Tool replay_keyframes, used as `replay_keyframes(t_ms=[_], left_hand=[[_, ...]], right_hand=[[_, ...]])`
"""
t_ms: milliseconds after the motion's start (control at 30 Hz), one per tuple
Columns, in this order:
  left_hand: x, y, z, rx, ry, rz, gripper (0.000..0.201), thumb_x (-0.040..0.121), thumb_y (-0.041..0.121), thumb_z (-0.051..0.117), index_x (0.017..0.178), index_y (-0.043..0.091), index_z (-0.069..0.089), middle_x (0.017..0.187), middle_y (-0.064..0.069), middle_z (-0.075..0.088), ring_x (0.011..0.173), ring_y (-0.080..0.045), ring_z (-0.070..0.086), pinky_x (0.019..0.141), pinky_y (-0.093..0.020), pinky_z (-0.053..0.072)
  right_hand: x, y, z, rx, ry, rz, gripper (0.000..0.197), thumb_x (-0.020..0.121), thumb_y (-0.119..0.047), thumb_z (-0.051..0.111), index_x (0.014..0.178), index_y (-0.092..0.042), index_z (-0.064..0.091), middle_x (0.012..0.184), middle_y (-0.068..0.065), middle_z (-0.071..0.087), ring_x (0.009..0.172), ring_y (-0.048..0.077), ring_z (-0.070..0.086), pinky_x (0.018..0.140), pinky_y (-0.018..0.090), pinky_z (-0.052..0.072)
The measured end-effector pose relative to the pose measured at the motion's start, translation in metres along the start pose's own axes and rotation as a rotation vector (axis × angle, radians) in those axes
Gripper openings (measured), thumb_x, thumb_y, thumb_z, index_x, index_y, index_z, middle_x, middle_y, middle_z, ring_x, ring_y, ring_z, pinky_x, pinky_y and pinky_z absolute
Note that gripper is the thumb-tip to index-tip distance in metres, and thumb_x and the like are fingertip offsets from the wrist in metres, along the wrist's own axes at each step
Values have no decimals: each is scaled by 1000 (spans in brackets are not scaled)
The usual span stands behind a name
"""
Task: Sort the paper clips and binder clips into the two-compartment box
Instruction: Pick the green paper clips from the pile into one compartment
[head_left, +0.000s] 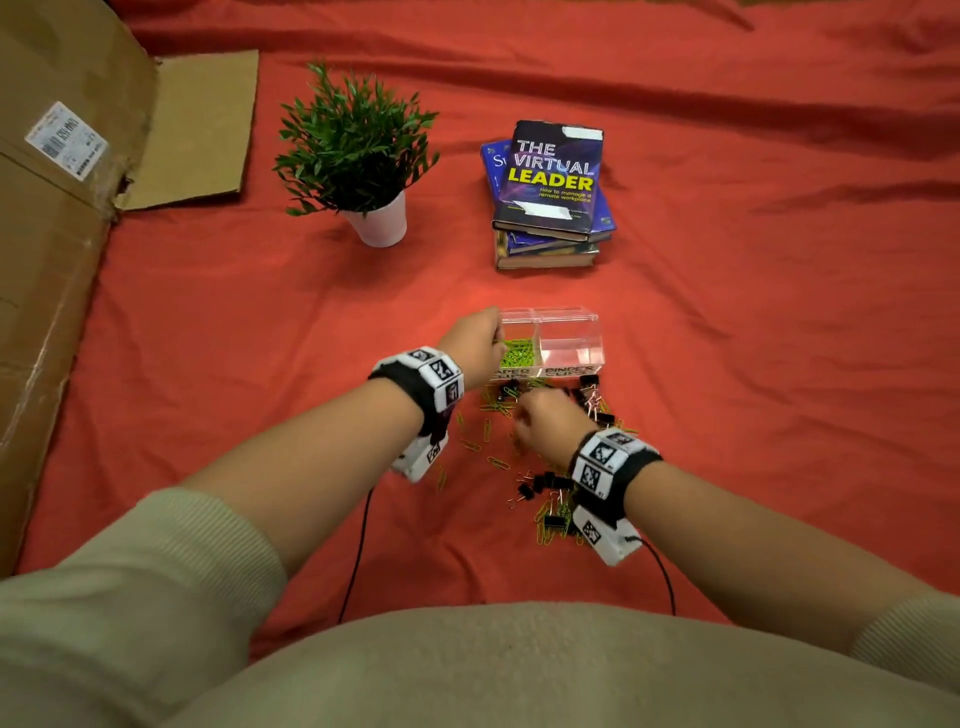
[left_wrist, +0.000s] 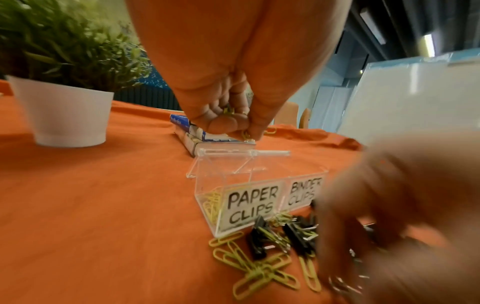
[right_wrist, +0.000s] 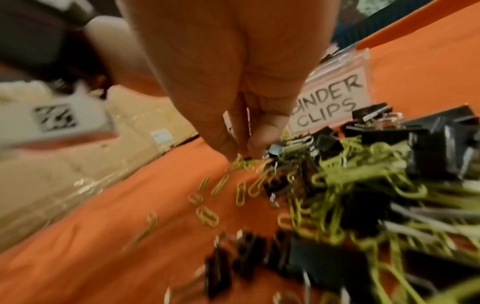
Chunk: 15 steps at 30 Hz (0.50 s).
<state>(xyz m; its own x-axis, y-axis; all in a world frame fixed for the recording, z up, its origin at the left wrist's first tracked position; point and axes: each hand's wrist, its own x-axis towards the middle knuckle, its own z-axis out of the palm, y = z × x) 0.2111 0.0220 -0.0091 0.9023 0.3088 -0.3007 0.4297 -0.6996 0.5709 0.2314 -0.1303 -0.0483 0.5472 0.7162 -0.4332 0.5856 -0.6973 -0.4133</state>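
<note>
A clear two-compartment box (head_left: 597, 343) stands on the red cloth, labelled PAPER CLIPS on the left and BINDER CLIPS on the right. Green paper clips (head_left: 517, 352) lie in its left compartment; the right one looks empty. My left hand (head_left: 475, 343) hovers over the left compartment, its fingers (left_wrist: 221, 121) curled round a few green paper clips (left_wrist: 228, 111). In front of the box lies a mixed pile of green paper clips (head_left: 488, 431) and black binder clips (head_left: 545, 480). My right hand (head_left: 545, 421) reaches down into the pile, fingertips (right_wrist: 257, 148) pinching at paper clips (right_wrist: 240, 162); that view is blurred.
A potted plant (head_left: 358, 150) in a white pot and a stack of books (head_left: 550, 192) stand behind the clear box. A large cardboard box (head_left: 62, 208) runs along the left edge. Thin black cables (head_left: 358, 545) trail from both wrists toward my body.
</note>
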Motion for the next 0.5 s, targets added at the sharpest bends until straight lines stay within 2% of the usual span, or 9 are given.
replay_keyframes(t_ms=[67, 133, 200, 333, 400, 500], left_hand=[[15, 6, 4, 99, -39, -6, 5, 91, 8, 53, 91, 10, 49, 96, -16, 60, 85, -30, 56, 67, -31, 38], [24, 9, 10, 188, -72, 1, 12, 90, 3, 49, 101, 4, 53, 105, -19, 61, 94, -34, 58, 72, -35, 43], [28, 9, 15, 226, -94, 24, 22, 88, -3, 46, 106, 2, 56, 110, -19, 62, 102, -34, 58, 82, -37, 47], [16, 1, 17, 241, -79, 129, 33, 86, -4, 47, 114, 8, 59, 121, -11, 60, 116, -28, 51, 96, -35, 42], [2, -8, 15, 211, -7, 160, 33, 84, -3, 47, 111, 12, 61, 120, -5, 61, 116, -25, 48, 97, -36, 42], [-20, -28, 16, 110, 49, 144, 27, 80, -1, 51, 99, 12, 63, 104, -6, 62, 100, -25, 56, 88, -36, 47]], right_hand=[[-4, -2, 15, -80, -114, 4, 31, 88, -24, 58, 107, 0, 58, 116, 15, 53, 100, 32, 59, 88, 41, 51], [-5, -4, 26, -104, -137, -19, 43, 86, -30, 63, 115, 1, 52, 120, 16, 46, 109, 34, 54, 93, 43, 49], [-5, -5, 32, -100, -119, -41, 46, 85, -29, 64, 118, 0, 49, 121, 16, 44, 113, 35, 51, 94, 44, 48], [-7, -6, 40, -134, -115, -116, 46, 88, -21, 59, 125, 0, 44, 122, 19, 44, 115, 37, 47, 91, 45, 48], [-9, -8, 42, -142, -99, -176, 38, 89, -14, 54, 123, 1, 46, 121, 19, 47, 114, 37, 48, 90, 45, 48], [-11, -13, 47, -158, -105, -213, 30, 87, -4, 47, 116, 2, 51, 116, 19, 52, 112, 35, 49, 90, 42, 46]])
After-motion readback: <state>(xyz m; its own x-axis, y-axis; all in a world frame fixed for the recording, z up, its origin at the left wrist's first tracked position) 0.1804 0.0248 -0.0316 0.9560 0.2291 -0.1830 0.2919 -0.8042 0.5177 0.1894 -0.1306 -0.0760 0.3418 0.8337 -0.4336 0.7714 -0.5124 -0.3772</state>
